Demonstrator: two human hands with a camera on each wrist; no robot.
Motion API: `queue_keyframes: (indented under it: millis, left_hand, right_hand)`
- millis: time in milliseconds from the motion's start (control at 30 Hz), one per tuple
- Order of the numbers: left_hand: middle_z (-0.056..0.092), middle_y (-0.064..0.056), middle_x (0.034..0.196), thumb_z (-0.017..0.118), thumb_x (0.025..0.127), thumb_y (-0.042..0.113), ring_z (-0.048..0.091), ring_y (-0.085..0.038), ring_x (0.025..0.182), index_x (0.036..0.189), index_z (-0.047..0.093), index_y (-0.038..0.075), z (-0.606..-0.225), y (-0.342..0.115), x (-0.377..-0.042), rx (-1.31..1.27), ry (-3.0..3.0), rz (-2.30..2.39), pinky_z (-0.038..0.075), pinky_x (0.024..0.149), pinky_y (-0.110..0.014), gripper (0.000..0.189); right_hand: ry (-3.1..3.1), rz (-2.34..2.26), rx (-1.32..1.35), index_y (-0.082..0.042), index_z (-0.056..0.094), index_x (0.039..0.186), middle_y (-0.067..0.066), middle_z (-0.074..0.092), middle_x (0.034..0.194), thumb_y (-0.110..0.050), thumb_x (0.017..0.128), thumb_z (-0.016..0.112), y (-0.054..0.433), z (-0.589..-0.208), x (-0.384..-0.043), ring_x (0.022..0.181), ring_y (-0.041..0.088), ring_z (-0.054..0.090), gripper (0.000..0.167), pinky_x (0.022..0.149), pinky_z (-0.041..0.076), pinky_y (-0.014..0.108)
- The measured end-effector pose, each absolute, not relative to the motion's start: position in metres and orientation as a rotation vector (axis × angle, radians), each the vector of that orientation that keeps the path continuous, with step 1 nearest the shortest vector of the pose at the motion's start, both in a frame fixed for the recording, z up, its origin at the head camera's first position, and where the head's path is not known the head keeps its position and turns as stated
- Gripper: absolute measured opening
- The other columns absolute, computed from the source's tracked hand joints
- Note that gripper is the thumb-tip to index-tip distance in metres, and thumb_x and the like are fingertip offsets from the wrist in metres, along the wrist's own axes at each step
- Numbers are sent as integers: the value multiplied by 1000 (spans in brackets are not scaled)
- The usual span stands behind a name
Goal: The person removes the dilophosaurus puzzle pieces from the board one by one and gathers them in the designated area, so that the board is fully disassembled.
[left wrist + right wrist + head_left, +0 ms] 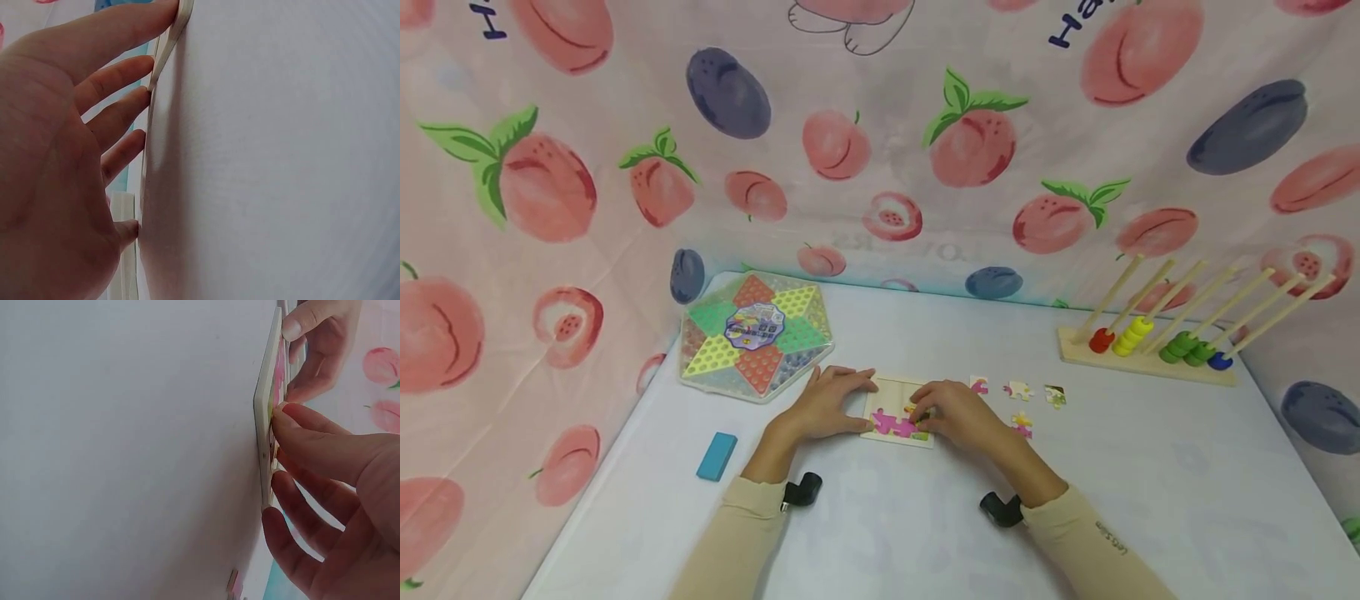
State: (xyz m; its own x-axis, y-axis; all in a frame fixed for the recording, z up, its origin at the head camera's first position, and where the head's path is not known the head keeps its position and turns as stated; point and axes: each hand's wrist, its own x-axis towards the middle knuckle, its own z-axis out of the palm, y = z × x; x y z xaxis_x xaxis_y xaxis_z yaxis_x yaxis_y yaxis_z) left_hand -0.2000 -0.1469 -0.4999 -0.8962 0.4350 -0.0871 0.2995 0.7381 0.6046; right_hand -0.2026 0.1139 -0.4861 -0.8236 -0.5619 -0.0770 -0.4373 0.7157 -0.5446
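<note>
A small wooden puzzle board (891, 392) lies on the table between the hands, with pink puzzle pieces (893, 424) in its lower part. My left hand (829, 404) rests at the board's left side, thumb at the lower corner and fingers extended toward the upper one. At the right side, my right hand (958, 414) pinches a puzzle piece between thumb and index finger, low over the board; the fingers hide most of this piece. In the right wrist view, the thumb and index fingertips (281, 419) meet right at the board's surface.
Several loose puzzle pieces (1018, 390) lie right of the board. A Chinese checkers board (756, 333) lies at the back left, a blue block (717, 457) nearer the front. At the back right stands a wooden bead counter (1150, 363) with upright pegs. A fruit-patterned curtain (895, 167) hangs behind.
</note>
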Motion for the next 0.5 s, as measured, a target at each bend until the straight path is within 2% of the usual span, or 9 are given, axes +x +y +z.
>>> queue_keyframes:
  millis: [167, 500]
  left_hand:
    - [48, 2, 160, 84, 82, 34, 40, -29, 147, 131, 66, 23, -500, -147, -199, 586, 2712, 881, 2, 125, -72, 53]
    - [48, 3, 160, 84, 82, 34, 40, -29, 147, 130, 66, 23, -499, -147, -200, 588, 2713, 893, 2, 125, -73, 52]
  right_hand:
    - [2695, -768, -825, -17, 82, 88, 5, 75, 117, -8, 84, 82, 113, -487, -204, 118, 28, 66, 10, 110, 50, 52]
    - [2687, -749, -750, -18, 81, 82, 5, 73, 114, 0, 85, 78, 107, -485, -205, 115, 27, 65, 19, 109, 52, 49]
